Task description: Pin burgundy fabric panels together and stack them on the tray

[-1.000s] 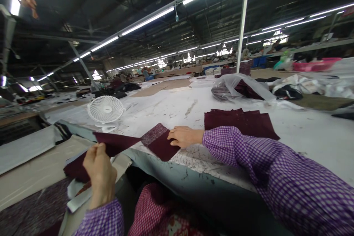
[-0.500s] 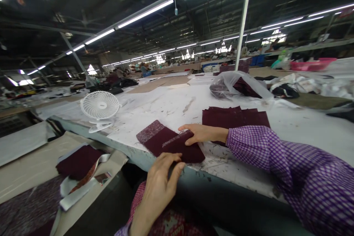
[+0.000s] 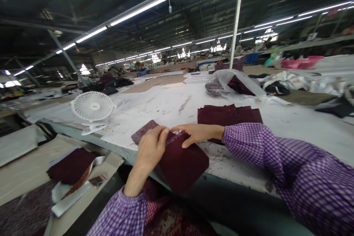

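Note:
A maroon fabric piece [image 3: 184,164] with a speckled upper edge slopes down over the front edge of the white-covered table [image 3: 149,101]. My left hand [image 3: 151,149] pinches its upper left edge, with the fingertips partly hidden. My right hand [image 3: 197,132] has its thumb on the front of the same piece and its fingers behind the upper edge. Under and beside my left hand lies another maroon piece with a speckled band [image 3: 143,129]. A fanned stack of maroon pieces [image 3: 229,114] lies just beyond my right wrist.
A white fan [image 3: 92,107] stands at the table's left edge. Behind the stack is a clear plastic bag [image 3: 221,83] with maroon cloth inside. Lower left, a board surface [image 3: 110,164] holds maroon cloth [image 3: 72,166] and strips. A metal pole [image 3: 237,18] rises at the back.
My left hand has moved up onto the fabric's upper edge. The maroon piece now opens downward, its lower part hanging over the table edge. The right hand stays near the same spot.

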Demonstrator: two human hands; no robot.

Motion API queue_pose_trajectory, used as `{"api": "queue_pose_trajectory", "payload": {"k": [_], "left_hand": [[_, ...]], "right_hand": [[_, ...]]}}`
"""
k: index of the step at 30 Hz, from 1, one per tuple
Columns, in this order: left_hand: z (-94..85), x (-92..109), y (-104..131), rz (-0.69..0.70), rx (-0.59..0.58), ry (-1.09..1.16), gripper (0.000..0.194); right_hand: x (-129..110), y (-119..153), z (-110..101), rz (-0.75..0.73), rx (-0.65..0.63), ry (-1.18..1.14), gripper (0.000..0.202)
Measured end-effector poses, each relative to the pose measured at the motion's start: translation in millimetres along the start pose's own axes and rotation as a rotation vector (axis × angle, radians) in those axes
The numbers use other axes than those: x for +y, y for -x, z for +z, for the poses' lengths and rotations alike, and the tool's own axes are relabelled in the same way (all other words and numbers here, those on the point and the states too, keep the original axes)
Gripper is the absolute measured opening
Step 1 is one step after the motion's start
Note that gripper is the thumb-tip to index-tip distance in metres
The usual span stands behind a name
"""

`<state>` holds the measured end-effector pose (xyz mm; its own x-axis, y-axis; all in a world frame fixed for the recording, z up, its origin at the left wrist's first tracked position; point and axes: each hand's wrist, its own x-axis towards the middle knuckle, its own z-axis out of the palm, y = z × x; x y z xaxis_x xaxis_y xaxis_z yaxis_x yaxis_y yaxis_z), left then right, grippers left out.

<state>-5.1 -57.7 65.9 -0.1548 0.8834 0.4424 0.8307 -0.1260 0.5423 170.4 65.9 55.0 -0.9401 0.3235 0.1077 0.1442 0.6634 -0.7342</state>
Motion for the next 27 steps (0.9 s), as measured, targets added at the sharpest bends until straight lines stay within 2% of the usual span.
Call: {"api": "queue_pose_trajectory", "payload": {"k": [1, 3, 5, 8, 11, 13, 16, 21, 27], "left_hand": [[6.9, 1, -3, -0.008, -0.080, -0.035, 0.026], [23.0, 0, -8, -0.049, -0.143, -0.045, 0.019], [39.3, -4, -12, -0.069, -0.116, -0.023, 0.014], [58.8, -12, -15, -0.005, -0.069, -0.033, 0.015], [69.7, -20, -13, 0.074, -0.107, -0.070, 0.021], [72.7, -22, -12, 0.096, -0.127, -0.079, 0.024], [73.3, -24, -9, 0.124, -0.121, -0.071, 0.025], [72.1, -25, -4, 0.193, -0.102, -0.070, 0.025], [71.4, -26, -6, 0.234, -0.139, -0.127, 0.029]], "right_hand": [[3, -2, 3, -0.008, 0.007, 0.038, 0.073], [8, -6, 7, -0.004, 0.023, 0.112, 0.070], [10, -6, 7, 0.036, 0.058, 0.210, 0.068], [13, -2, 0, 0.112, 0.108, 0.367, 0.065], [19, 2, -13, 0.150, 0.135, 0.391, 0.040], [24, 5, -19, 0.174, 0.140, 0.347, 0.030], [28, 6, -22, 0.183, 0.121, 0.333, 0.027], [27, 5, -15, 0.068, 0.115, 0.433, 0.024], [27, 4, -11, 0.031, 0.129, 0.485, 0.024]]}}
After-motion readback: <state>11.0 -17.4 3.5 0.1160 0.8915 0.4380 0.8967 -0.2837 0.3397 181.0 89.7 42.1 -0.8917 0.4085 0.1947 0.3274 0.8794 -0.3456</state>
